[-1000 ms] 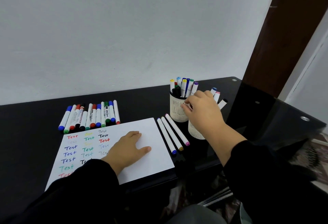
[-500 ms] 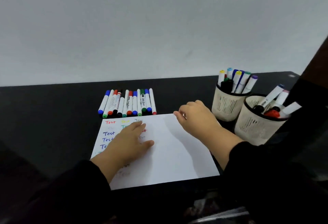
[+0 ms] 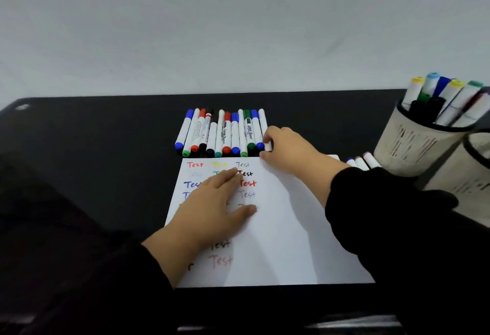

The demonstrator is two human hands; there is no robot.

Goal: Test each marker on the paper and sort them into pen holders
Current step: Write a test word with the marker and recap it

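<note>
Black desk (image 3: 106, 175) under both hands, running back to a pale wall.

White paper (image 3: 286, 228) beneath the left hand and just short of the right hand's fingertips; coloured "Test" marks run down the part under and around the left hand.

Two mesh pen holders well off to the right of the right hand: the farther one (image 3: 413, 146) stuffed with capped markers, the nearer one (image 3: 466, 175) cut off by the frame edge.

Row of whiteboard markers (image 3: 220, 133) lies just beyond the left hand's fingertips, packed side by side. Three loose markers (image 3: 360, 161) show behind the right forearm.

Left hand (image 3: 212, 207): flat, fingers straight, pressing the sheet down.

Right hand (image 3: 289, 149): fingers curled at the row's right end, pinching the outermost white marker (image 3: 263, 125); its near end is hidden by the fingers.

Risks, as judged: the markers touch one another, so a sideways drag on the end one could roll its blue-capped neighbour or scatter the row. A grip near one end may let the barrel tip. If the left hand lifts, the paper could slide.
</note>
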